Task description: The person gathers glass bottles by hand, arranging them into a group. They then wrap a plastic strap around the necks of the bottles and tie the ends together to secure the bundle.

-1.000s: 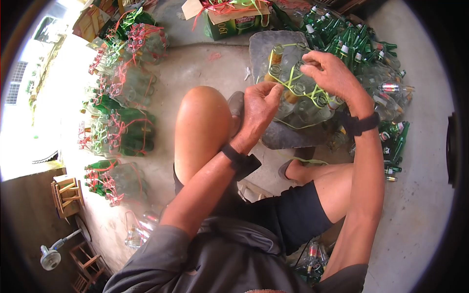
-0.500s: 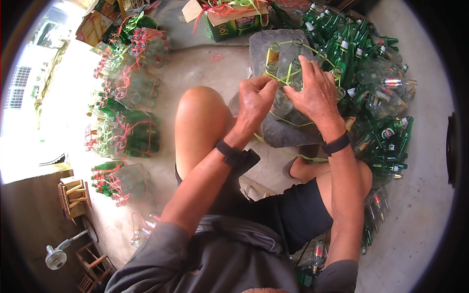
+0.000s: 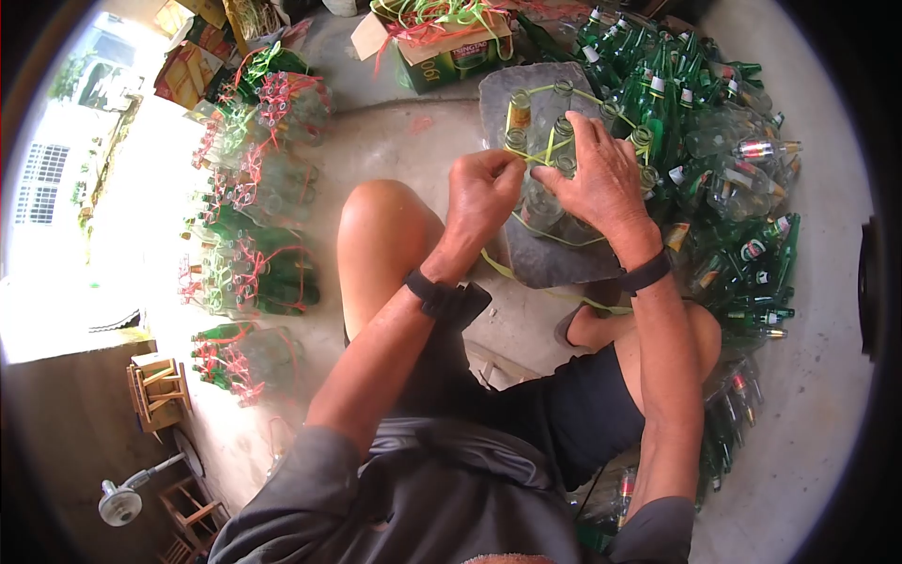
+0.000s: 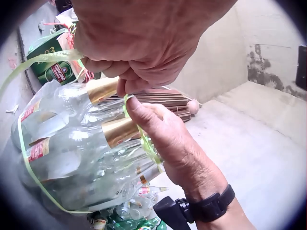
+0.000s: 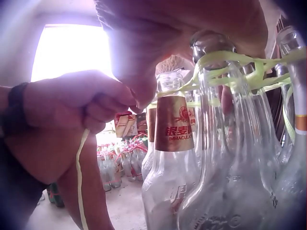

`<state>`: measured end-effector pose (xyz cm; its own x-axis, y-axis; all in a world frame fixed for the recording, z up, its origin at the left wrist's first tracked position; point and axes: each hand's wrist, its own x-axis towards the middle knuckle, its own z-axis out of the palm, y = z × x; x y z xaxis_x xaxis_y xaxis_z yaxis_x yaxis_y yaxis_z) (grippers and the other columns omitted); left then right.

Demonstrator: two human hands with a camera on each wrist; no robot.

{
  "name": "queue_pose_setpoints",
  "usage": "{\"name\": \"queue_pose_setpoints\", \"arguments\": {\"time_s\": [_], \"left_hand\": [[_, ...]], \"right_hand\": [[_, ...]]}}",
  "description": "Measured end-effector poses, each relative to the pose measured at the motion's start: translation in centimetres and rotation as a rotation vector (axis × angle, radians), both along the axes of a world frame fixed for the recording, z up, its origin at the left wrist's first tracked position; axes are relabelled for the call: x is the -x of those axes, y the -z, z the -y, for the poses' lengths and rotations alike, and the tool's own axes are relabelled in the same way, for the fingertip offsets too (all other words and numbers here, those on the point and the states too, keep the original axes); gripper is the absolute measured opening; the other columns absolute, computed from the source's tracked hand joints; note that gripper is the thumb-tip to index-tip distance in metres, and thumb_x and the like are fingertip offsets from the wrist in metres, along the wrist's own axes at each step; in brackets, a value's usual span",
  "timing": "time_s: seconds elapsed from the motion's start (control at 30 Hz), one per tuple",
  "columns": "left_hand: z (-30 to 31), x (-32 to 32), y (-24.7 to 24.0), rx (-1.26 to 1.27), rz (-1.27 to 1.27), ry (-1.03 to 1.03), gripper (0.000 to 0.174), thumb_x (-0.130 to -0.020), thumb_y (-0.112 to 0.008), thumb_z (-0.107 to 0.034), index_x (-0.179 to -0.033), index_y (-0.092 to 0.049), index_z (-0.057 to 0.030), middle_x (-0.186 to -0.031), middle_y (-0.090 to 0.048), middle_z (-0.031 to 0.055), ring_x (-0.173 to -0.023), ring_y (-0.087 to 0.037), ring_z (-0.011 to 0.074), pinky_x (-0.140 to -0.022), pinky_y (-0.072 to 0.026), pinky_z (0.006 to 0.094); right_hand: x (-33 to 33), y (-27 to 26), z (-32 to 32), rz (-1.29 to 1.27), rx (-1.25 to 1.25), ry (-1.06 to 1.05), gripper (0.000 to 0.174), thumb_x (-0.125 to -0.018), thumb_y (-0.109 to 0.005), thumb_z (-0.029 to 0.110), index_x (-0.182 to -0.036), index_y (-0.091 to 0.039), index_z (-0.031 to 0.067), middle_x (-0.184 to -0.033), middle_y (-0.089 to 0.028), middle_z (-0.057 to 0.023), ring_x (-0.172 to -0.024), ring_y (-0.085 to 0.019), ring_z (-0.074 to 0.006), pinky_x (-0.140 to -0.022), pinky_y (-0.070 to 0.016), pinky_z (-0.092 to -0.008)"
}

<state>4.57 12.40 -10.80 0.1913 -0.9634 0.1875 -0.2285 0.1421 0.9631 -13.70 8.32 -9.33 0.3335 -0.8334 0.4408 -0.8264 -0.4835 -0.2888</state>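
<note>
A bundle of clear glass bottles (image 5: 165,191) stands upright on a dark stone slab (image 3: 540,271), yellow-green plastic strap (image 5: 230,57) woven around the necks. Its loose end (image 3: 498,265) hangs below my left hand (image 3: 484,195), whose thumb and fingers pinch the strap at the near left corner of the bundle. Over the bottle tops lies my right hand (image 3: 606,183), thumb toward the left fingertips and fingers reaching down on the far side of a bottle neck (image 5: 213,45). Gold neck labels (image 4: 120,132) show on some bottles. A lower loop of strap circles their bodies.
Loose green and clear bottles (image 3: 742,188) lie heaped to the right. Bundles tied with red strap (image 3: 258,273) line the left. A green carton (image 3: 451,58) full of strap stands at the back, and a fan (image 3: 120,503) at lower left.
My right hand has come left and nearer, from the far bottle tops to close beside the left hand. My left hand has shifted slightly left, still pinching the strap.
</note>
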Motion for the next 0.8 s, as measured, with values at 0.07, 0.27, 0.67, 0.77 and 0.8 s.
{"name": "queue_pose_setpoints", "arguments": {"time_s": [0.07,0.27,0.67,0.77,0.8], "left_hand": [[0.5,-0.4,-0.1,0.007,0.095,0.049,0.018,-0.089,-0.067,-0.010,-0.090,-0.074,0.0068,-0.063,-0.064,0.0125,-0.061,-0.056,0.0080,-0.056,-0.0466,0.0333],[2.9,-1.9,-0.5,0.138,0.489,0.191,0.010,-0.083,-0.066,-0.007,-0.081,-0.072,0.0008,-0.066,-0.060,0.0228,-0.053,-0.060,0.0255,-0.056,-0.0479,0.0401],[7.7,-1.9,-5.6,-0.001,0.726,0.327,0.015,-0.083,-0.066,-0.017,-0.079,-0.077,-0.0076,-0.075,-0.073,0.0160,-0.070,-0.073,0.0335,-0.065,-0.0569,0.0435],[10.0,-2.3,-4.3,0.128,0.882,0.378,0.014,-0.082,-0.069,-0.017,-0.082,-0.080,-0.0096,-0.078,-0.076,0.0134,-0.070,-0.074,0.0301,-0.067,-0.0581,0.0407],[10.6,-2.5,-4.0,0.066,0.790,0.431,0.014,-0.081,-0.072,-0.018,-0.086,-0.082,-0.0093,-0.078,-0.077,0.0125,-0.070,-0.074,0.0278,-0.067,-0.0583,0.0386]], "right_hand": [[-0.1,0.0,0.0,0.002,0.000,0.003,0.074,-0.080,-0.084,0.036,-0.138,-0.051,0.0029,-0.120,-0.066,-0.0157,-0.108,-0.065,-0.0340,-0.092,-0.0431,-0.0470],[-0.5,-0.9,-0.3,-0.029,-0.110,0.041,0.072,-0.084,-0.081,0.036,-0.141,-0.051,0.0032,-0.127,-0.065,-0.0167,-0.113,-0.064,-0.0360,-0.095,-0.0455,-0.0473],[-0.8,-0.1,-0.1,0.073,0.019,0.052,0.044,-0.080,-0.078,0.022,-0.115,-0.055,0.0097,-0.105,-0.064,-0.0093,-0.097,-0.066,-0.0307,-0.084,-0.0404,-0.0452],[-0.8,0.0,-0.1,0.076,0.030,0.051,0.043,-0.080,-0.078,0.021,-0.114,-0.055,0.0094,-0.104,-0.064,-0.0092,-0.096,-0.066,-0.0305,-0.084,-0.0406,-0.0452],[-0.9,0.1,-0.1,0.075,0.035,0.055,0.043,-0.079,-0.078,0.021,-0.114,-0.055,0.0092,-0.103,-0.064,-0.0092,-0.095,-0.066,-0.0305,-0.083,-0.0407,-0.0453]]}}
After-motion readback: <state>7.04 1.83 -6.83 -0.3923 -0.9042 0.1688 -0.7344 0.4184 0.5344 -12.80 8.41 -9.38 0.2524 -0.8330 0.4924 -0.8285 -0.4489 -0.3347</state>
